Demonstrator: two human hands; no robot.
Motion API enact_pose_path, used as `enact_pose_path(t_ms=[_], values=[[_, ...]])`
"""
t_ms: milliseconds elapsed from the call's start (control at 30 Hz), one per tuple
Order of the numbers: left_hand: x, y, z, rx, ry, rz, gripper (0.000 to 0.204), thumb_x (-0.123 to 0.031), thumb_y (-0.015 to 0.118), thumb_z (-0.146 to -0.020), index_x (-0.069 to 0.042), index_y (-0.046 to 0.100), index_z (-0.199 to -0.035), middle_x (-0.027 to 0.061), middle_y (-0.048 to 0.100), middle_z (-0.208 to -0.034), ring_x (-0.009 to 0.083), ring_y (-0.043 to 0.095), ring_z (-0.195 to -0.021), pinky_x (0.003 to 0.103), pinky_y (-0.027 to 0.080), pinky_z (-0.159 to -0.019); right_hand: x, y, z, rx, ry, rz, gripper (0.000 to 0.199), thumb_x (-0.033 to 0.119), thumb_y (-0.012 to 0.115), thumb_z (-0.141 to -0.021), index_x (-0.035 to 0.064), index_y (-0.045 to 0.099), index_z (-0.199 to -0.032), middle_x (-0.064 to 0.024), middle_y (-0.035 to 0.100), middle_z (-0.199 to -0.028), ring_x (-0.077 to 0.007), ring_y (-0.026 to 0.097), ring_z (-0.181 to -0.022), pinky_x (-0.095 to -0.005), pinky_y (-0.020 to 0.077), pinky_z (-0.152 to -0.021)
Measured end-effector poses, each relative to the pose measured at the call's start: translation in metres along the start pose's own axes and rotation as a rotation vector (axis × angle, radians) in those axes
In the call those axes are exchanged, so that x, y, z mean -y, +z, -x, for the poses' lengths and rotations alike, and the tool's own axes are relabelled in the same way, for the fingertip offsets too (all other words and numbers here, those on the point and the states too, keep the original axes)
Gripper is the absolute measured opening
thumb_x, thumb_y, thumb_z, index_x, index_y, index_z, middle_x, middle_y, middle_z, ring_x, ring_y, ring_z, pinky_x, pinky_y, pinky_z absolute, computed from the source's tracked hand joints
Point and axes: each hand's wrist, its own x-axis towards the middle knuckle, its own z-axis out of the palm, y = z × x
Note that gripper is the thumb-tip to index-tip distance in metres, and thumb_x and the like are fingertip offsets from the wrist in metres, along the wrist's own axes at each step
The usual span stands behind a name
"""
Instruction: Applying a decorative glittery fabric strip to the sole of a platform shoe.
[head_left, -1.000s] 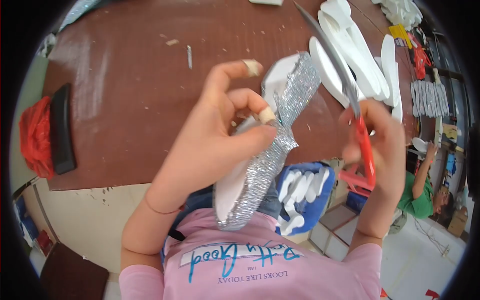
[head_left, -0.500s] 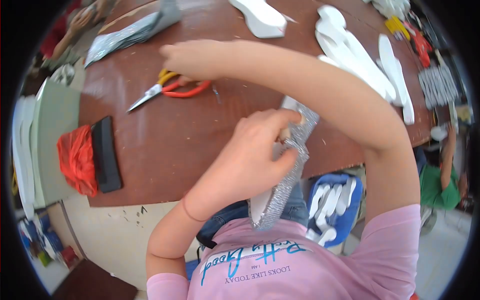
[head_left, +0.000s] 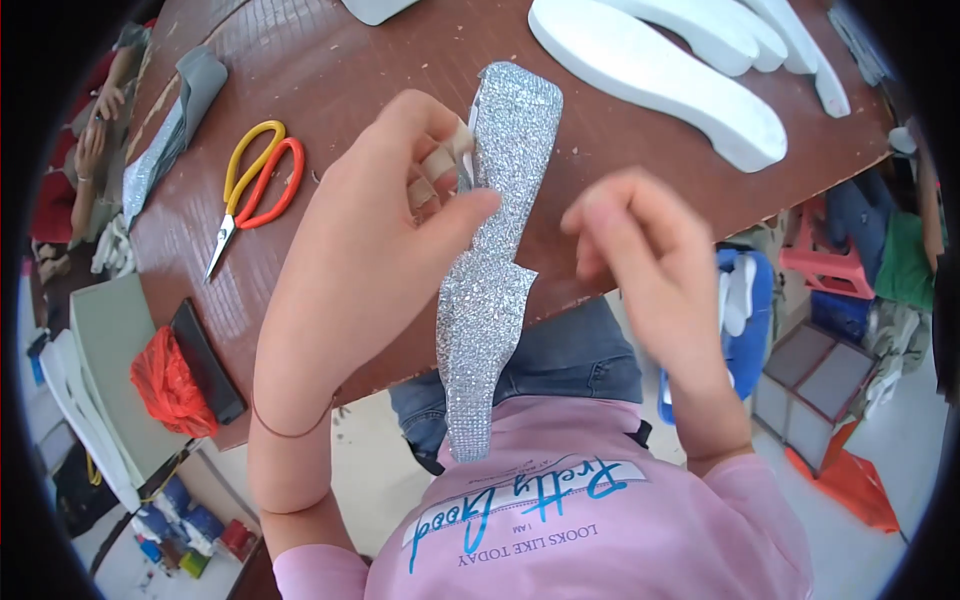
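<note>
My left hand [head_left: 385,225] grips a long shoe sole wrapped in silver glitter fabric [head_left: 492,290], thumb and taped fingers pinching its left edge near the top. The sole hangs lengthwise over the front edge of the brown table [head_left: 350,60], its lower end above my pink shirt. My right hand [head_left: 650,265] hovers just right of the sole with fingers loosely curled and nothing in it; it looks blurred. Scissors with a yellow and a red handle [head_left: 248,190] lie on the table to the left.
White foam soles [head_left: 660,75] lie at the table's far right. A strip of silver fabric [head_left: 170,140] and another person's hands [head_left: 95,125] are at the far left. A red mesh bundle [head_left: 165,385] and a dark block sit at the left corner. A blue basket [head_left: 745,320] stands on the floor.
My right hand set the scissors down on the table's left side and came back beside the sole, now free. My left hand kept hold of the glitter sole.
</note>
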Motion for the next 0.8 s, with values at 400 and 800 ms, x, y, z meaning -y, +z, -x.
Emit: enact_pose_path(t_ms=[400, 800], values=[[0.028, 0.003, 0.052, -0.503, -0.205, 0.168, 0.022, -0.007, 0.056, -0.086, 0.0, 0.054, -0.106, 0.0084, 0.059, -0.1, 0.0123, 0.053, -0.088, 0.024, 0.041, -0.081, -0.032, 0.007, 0.011, 0.25, 0.207, -0.351, 0.009, 0.008, 0.05, -0.092, 0.002, 0.056, -0.088, -0.005, 0.057, -0.084, -0.0095, 0.052, -0.073, -0.0208, 0.044, -0.069], [0.01, 0.063, 0.052, -0.23, -0.175, 0.822, 0.033, 0.0, 0.066, -0.073, -0.001, 0.047, -0.1, 0.011, 0.049, -0.102, 0.0142, 0.047, -0.078, 0.021, 0.04, -0.071, -0.033, 0.009, 0.007, 0.251, 0.047, -0.359, 0.014, 0.0, 0.066, -0.074, 0.0033, 0.055, -0.084, -0.0069, 0.057, -0.083, -0.0142, 0.051, -0.072, -0.0217, 0.0421, -0.069]])
